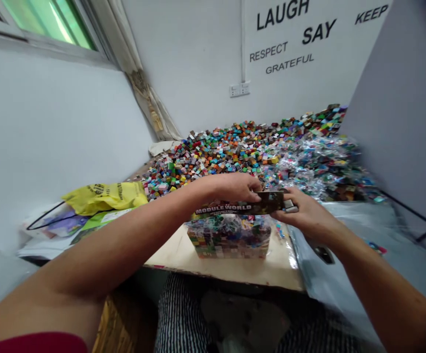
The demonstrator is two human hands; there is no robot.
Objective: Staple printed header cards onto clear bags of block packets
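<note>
Evidently to steady it, the right hand (305, 212) pinches the MODULE WORLD panel (227, 209) at one end above the pixel-patterned box (231, 244); the left hand (238, 187) curls over it, grip unclear

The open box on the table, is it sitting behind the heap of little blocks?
No, the box stands at the table's near edge, in front of the blocks.
</note>
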